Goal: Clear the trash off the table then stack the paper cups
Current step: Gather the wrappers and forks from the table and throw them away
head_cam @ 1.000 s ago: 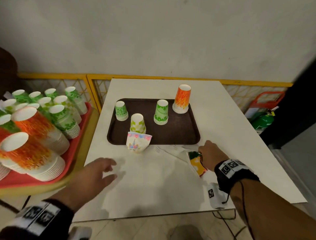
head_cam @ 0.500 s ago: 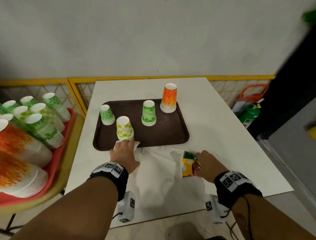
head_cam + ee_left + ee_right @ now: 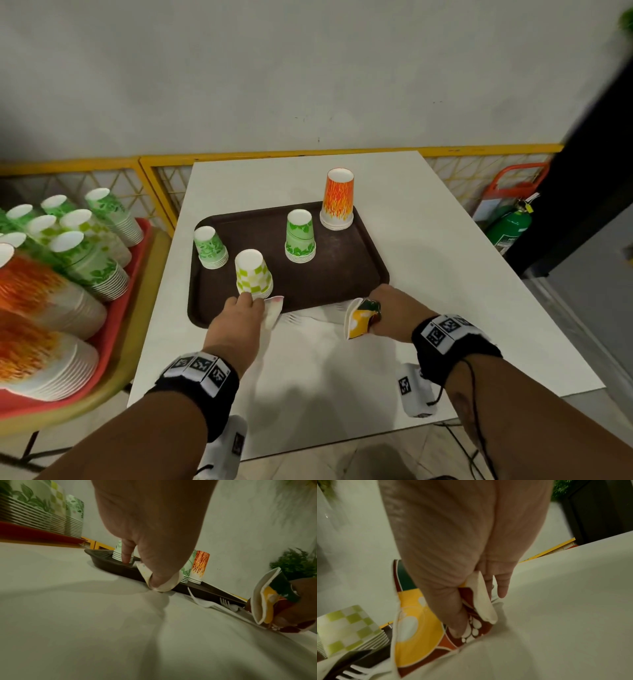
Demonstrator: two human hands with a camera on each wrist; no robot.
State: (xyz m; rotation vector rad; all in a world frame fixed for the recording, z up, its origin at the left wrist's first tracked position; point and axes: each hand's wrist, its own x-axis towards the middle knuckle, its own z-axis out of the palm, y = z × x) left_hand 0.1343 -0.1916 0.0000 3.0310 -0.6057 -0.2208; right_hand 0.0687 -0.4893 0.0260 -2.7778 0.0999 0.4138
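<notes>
Head view: a white counter (image 3: 428, 274) fills the middle of the frame, with a dark brown tray (image 3: 342, 270) at its centre. Four upside-down stacks of paper cups stand on the tray: a leaf-print green stack (image 3: 209, 247) at the left, a lime checked stack (image 3: 253, 275) just below it, a second green stack (image 3: 300, 236) in the middle and a tall orange stack (image 3: 337, 198) at the upper right. The left hand (image 3: 236, 322) reaches to the tray's lower edge, just below the checked stack, its fingers pinching a crumpled white and pink cup (image 3: 273, 310). The right hand (image 3: 394, 313) sits at the tray's lower right corner, its fingers closed round a flattened yellow and red cup (image 3: 359, 318). White plastic forks (image 3: 301, 317) lie on the counter between the two hands. At the far left a red tray (image 3: 113, 329) carries many more cup stacks.

Left wrist view: in the centre, the left hand (image 3: 154, 534) presses its fingers into the crumpled cup (image 3: 164, 584) against the tray's rim (image 3: 120, 568). The forks (image 3: 226, 603) lie lower right, and the right hand's flattened cup (image 3: 267, 599) shows at the right edge.

Right wrist view: the right hand (image 3: 453, 547) grips the flattened cup (image 3: 416, 628), thumb across its printed face. The checked stack (image 3: 351, 627) and a fork (image 3: 356, 669) show at lower left.
</notes>
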